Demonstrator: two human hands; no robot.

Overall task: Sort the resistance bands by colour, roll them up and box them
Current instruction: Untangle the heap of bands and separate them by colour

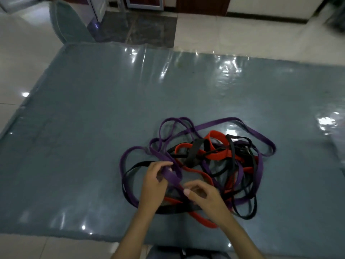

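Note:
A tangled heap of resistance bands lies on the table: purple bands (pixel 240 126), red bands (pixel 214 154) and black bands (pixel 196 150) are looped through one another. My left hand (pixel 155 184) pinches a wide purple band (pixel 172 176) at the near left edge of the heap, thumb and fingers curled round it. Just to its right, my right hand (pixel 203 195) hovers over the same purple band with curled fingers, thumb tip near the strap; whether it grips anything is unclear. No box shows in this view.
The table (pixel 84 146) has a grey-blue top under glossy plastic sheeting. A green chair back (pixel 69 25) stands at the far left edge. Pale floor tiles surround the table.

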